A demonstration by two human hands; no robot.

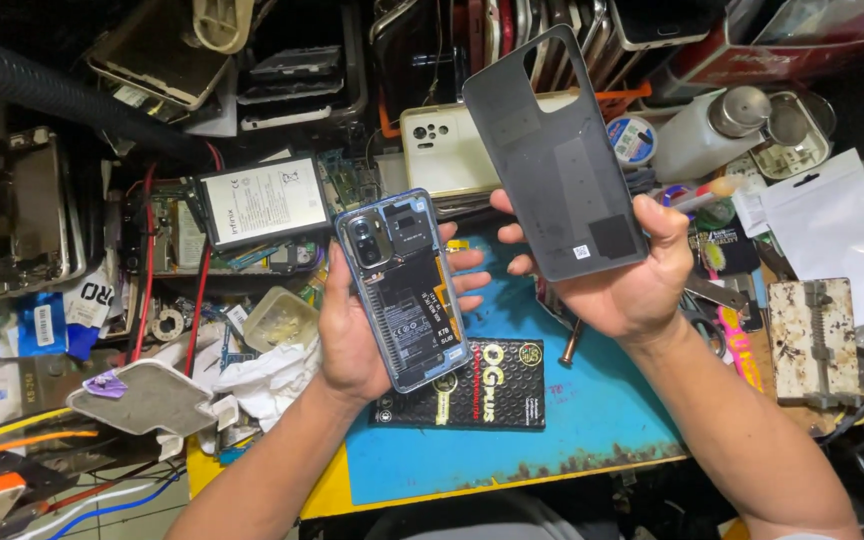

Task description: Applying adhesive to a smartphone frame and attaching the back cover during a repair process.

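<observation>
Two hands: left hand cradles opened phone (fingers wrapped), right hand pinches back cover.

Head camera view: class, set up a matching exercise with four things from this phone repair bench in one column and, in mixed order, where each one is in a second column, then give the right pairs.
Things:
1. opened phone
2. grey back cover
3. black packet
4. white bottle

Places:
A. lying flat on the blue mat, below the hands
B. held in the right hand
C. lying at the upper right, beside a round metal lid
D. held in the left hand

Pairs: 1-D, 2-B, 3-A, 4-C
</observation>
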